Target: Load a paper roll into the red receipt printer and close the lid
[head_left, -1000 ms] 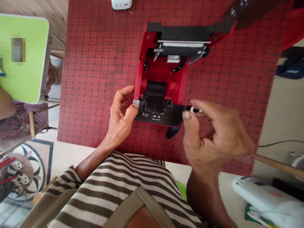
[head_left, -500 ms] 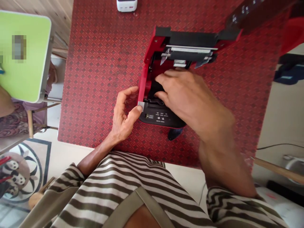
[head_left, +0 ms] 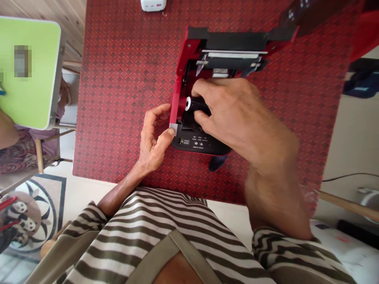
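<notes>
Black panel (head_left: 214, 148): white lettering, too small to read; a gear-like symbol (head_left: 196, 143) beside another small symbol (head_left: 201, 144);
White device (head_left: 153, 4): tiny marks on its edge, unreadable

You've got the red patterned desk (head_left: 118, 79) across the middle, a light-green table (head_left: 32, 98) at upper left, pale wood boards (head_left: 69, 19) behind it. Down at lower left, your pale floor (head_left: 85, 193) carries a round panda pattern (head_left: 29, 213); a black cable (head_left: 349, 176) curves along the right edge.
</notes>
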Available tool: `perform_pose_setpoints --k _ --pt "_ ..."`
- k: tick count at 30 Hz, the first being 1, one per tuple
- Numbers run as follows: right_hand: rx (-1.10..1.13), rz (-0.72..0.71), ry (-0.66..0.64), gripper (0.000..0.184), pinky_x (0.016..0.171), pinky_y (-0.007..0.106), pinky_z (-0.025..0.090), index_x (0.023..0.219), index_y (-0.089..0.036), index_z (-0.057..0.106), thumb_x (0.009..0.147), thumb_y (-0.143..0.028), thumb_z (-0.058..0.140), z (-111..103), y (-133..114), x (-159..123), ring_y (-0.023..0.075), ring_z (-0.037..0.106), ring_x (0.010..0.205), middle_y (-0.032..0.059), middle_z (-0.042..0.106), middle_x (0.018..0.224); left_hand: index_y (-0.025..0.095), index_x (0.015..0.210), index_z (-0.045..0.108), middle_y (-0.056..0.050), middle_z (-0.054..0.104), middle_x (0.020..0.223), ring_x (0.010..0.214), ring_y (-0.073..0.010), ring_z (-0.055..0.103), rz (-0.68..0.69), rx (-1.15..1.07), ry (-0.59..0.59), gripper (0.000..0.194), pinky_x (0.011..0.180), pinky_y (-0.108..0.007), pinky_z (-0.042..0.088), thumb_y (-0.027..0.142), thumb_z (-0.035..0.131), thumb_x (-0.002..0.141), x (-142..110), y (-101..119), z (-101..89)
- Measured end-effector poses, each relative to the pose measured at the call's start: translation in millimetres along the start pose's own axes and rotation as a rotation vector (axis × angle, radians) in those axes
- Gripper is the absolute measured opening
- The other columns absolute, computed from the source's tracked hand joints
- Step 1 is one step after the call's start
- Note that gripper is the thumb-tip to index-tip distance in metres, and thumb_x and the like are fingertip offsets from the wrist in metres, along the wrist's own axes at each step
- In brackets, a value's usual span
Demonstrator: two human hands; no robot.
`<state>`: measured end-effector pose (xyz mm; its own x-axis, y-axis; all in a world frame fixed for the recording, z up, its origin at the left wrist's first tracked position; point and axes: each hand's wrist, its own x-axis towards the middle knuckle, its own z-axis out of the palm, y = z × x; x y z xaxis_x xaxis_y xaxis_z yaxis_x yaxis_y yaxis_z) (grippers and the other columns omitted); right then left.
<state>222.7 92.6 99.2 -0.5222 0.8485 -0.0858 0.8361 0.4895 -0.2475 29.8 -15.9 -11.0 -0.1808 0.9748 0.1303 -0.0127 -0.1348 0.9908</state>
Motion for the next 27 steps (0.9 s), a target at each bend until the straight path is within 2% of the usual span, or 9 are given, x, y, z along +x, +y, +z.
perform_pose_setpoints --k 4,7,11,13,15,18,22,25,27 --pt "0.068 0.03 0.016 0.035 0.109 0.056 0.074 0.129 -0.036 0.082 0.108 -0.009 0.075 -14 0 -14 0.0374 0.091 0.113 0.0059 0.094 0.121 0.035 0.162 0.08 -0.011 0.086 0.158 0.148 -0.0395 0.083 -0.029 0.014 -0.015 0.057 0.131 -0.062 0.068 0.074 0.082 0.119 0 2 0.1" --pt "0.166 -0.047 0.196 0.035 0.102 0.054 0.077 0.126 -0.038 0.083 0.101 -0.014 0.086 -25 11 -39 0.0366 0.093 0.106 0.0015 0.094 0.116 0.035 0.162 0.08 -0.012 0.086 0.159 0.148 -0.0404 0.083 -0.01 -0.003 -0.009 0.059 0.129 -0.064 0.068 0.074 0.083 0.118 0 0 -0.7" --pt "0.467 -0.057 0.434 0.026 0.1 0.055 0.078 0.128 -0.041 0.087 0.105 -0.028 0.092 -28 32 -67 0.0352 0.093 0.109 -0.0001 0.095 0.123 0.035 0.162 0.079 -0.012 0.086 0.157 0.144 -0.0392 0.084 -0.015 0.016 -0.01 0.061 0.125 -0.061 0.07 0.075 0.083 0.117 0 -2 -1.9" --pt "0.647 -0.001 0.597 0.023 0.094 0.055 0.076 0.119 -0.039 0.088 0.102 -0.042 0.103 -15 51 -69 0.0354 0.092 0.105 0.0033 0.095 0.117 0.036 0.162 0.079 -0.011 0.086 0.158 0.145 -0.0392 0.082 -0.019 0.037 0.002 0.062 0.128 -0.062 0.068 0.077 0.083 0.116 -1 -3 -2.4" --pt "0.765 0.047 0.781 0.039 0.085 0.053 0.07 0.115 -0.035 0.087 0.091 -0.054 0.112 7 76 -61 0.0341 0.088 0.095 0.0066 0.092 0.107 0.037 0.162 0.08 -0.011 0.085 0.161 0.148 -0.0396 0.081 -0.019 0.044 0.012 0.062 0.131 -0.063 0.066 0.077 0.083 0.116 -1 -5 -3.0" --pt "0.804 0.12 0.913 0.047 0.082 0.049 0.069 0.114 -0.033 0.082 0.088 -0.063 0.109 44 115 -44 0.031 0.084 0.093 0.0091 0.088 0.105 0.037 0.163 0.08 -0.011 0.085 0.16 0.146 -0.039 0.082 -0.008 0.043 0.012 0.062 0.129 -0.063 0.068 0.077 0.083 0.116 -1 -6 -4.1" --pt "0.795 0.267 0.713 0.034 0.093 0.05 0.073 0.114 -0.036 0.077 0.088 -0.047 0.098 75 136 -30 0.0303 0.087 0.105 0.0079 0.094 0.115 0.037 0.164 0.078 -0.011 0.086 0.158 0.143 -0.0375 0.084 0.0 0.068 -0.015 0.061 0.126 -0.059 0.07 0.077 0.081 0.118 1 -4 -5.8" --pt "0.822 0.265 0.545 0.029 0.102 0.051 0.074 0.115 -0.038 0.076 0.091 -0.04 0.092 82 132 -29 0.0281 0.088 0.109 0.0063 0.096 0.123 0.037 0.163 0.079 -0.01 0.088 0.157 0.142 -0.0373 0.085 0.015 0.058 -0.024 0.059 0.125 -0.059 0.07 0.075 0.082 0.119 2 -3 -6.0" --pt "0.811 0.291 0.498 0.027 0.104 0.049 0.074 0.116 -0.039 0.075 0.093 -0.033 0.088 86 127 -28 0.0261 0.089 0.109 0.0051 0.097 0.123 0.037 0.163 0.08 -0.01 0.088 0.156 0.142 -0.0377 0.085 0.017 0.05 -0.018 0.059 0.125 -0.059 0.07 0.075 0.082 0.118 2 -2 -5.5"
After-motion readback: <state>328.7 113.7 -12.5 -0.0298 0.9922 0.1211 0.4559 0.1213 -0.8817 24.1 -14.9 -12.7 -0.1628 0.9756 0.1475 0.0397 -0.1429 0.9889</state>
